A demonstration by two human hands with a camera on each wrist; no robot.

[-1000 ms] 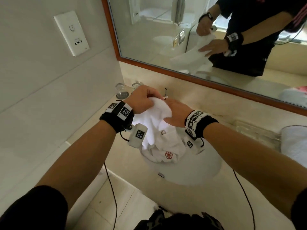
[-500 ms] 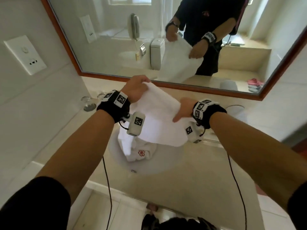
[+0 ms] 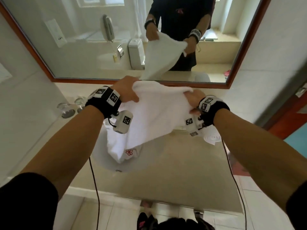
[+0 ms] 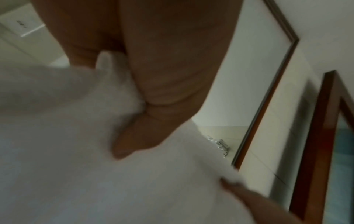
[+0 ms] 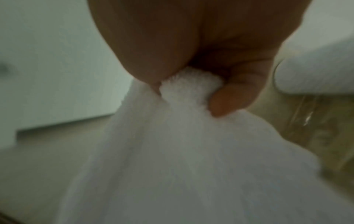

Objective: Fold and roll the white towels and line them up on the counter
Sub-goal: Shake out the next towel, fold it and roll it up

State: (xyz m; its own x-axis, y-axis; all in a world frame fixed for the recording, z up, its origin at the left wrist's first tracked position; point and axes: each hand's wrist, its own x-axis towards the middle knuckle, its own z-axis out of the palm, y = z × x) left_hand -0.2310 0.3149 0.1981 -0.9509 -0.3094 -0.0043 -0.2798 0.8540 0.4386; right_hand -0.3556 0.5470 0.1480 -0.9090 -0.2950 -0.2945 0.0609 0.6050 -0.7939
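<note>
I hold a white towel [image 3: 159, 110] stretched in the air above the sink [image 3: 106, 156]. My left hand [image 3: 127, 90] grips its top left corner, and my right hand [image 3: 194, 102] pinches the opposite corner. In the left wrist view the thumb presses into the towel [image 4: 76, 151]. The right wrist view shows bunched towel cloth [image 5: 189, 84] squeezed between thumb and fingers. More white towels [image 3: 123, 150], one with a red flower logo, lie heaped in the sink under the held one. A rolled towel [image 3: 211, 138] peeks out by my right wrist.
The beige counter [image 3: 182, 171] runs under a wood-framed mirror [image 3: 54, 77]. Two upturned glasses [image 3: 66, 110] stand at the back left by the wall. A wooden door frame [image 3: 285, 117] lies to the right. Tiled floor [image 3: 106, 214] shows below the counter's front edge.
Both hands have lifted the towel out of the sink heap and pulled apart, spreading it wide. My view has tilted up toward the mirror.
</note>
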